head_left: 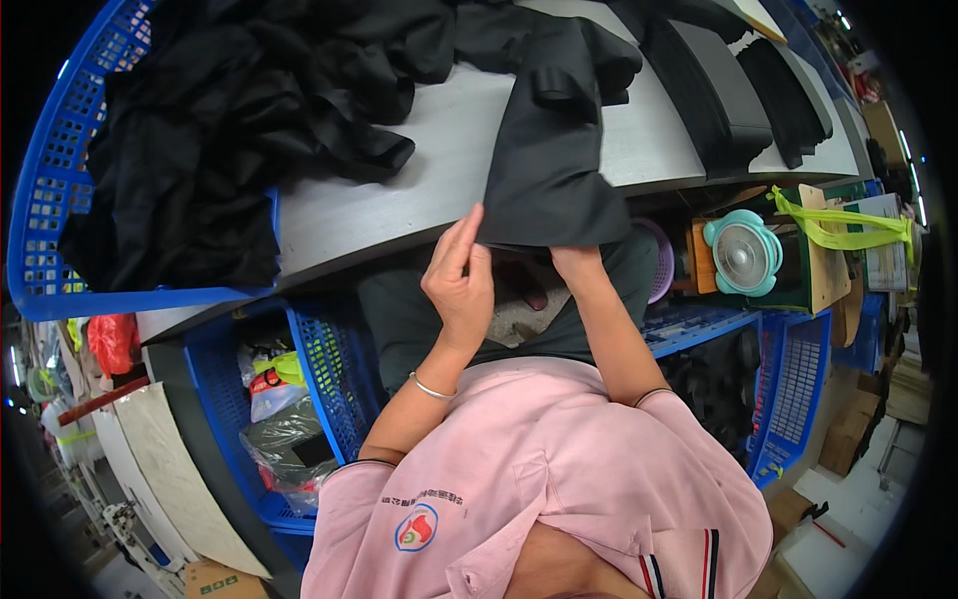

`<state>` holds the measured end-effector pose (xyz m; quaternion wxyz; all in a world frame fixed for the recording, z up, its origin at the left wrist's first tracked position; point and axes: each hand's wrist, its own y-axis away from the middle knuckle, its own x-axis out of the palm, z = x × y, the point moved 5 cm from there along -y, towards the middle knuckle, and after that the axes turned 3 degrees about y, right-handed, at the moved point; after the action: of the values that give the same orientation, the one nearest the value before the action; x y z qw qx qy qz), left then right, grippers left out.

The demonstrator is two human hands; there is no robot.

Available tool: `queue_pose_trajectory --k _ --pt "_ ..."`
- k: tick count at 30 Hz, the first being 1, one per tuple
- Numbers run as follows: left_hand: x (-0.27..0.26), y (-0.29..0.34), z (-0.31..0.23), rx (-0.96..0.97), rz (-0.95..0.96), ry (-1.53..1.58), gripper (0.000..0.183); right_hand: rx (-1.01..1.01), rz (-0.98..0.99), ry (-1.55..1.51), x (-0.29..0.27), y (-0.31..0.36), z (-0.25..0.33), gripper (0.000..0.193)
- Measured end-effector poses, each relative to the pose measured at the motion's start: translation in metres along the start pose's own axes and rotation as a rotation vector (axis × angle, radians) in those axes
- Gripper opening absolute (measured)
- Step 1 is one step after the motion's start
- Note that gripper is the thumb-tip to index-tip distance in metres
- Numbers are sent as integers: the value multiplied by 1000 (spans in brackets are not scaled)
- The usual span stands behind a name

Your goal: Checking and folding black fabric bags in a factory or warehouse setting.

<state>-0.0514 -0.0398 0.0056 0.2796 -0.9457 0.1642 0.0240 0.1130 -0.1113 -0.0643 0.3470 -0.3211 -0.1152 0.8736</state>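
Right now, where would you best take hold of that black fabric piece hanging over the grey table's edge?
Pinch the black fabric piece along its lower hem, from the table's near side: that edge overhangs the grey table, where the left hand and right hand already meet it.

Bare grey tabletop (439,150) lies open mid-surface; heaped black fabric (249,90) blocks its left edge, stacked black cloth pieces (718,90) its right.

Looks like a garment workshop from my feed: grey worktable (399,190) piled with black fabric pieces (249,110), blue plastic crates (50,200) stuffed with more cloth, small fan (742,254) underneath.
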Motion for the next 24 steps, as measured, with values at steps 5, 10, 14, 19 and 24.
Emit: queue_pose_trajectory --k 5,10,14,19,24 --pt "-1 36 85 -719 -53 330 35 264 325 -208 8 -24 30 27" --pt "27 50 83 -866 -2 691 24 -186 34 630 22 -5 66 23" --pt "45 55 104 -1043 120 648 15 415 649 623 24 -30 61 42" --pt "57 54 77 -918 121 826 14 278 436 558 32 -13 81 33" --pt "58 63 73 -1009 191 617 19 -146 147 727 23 -20 40 36"
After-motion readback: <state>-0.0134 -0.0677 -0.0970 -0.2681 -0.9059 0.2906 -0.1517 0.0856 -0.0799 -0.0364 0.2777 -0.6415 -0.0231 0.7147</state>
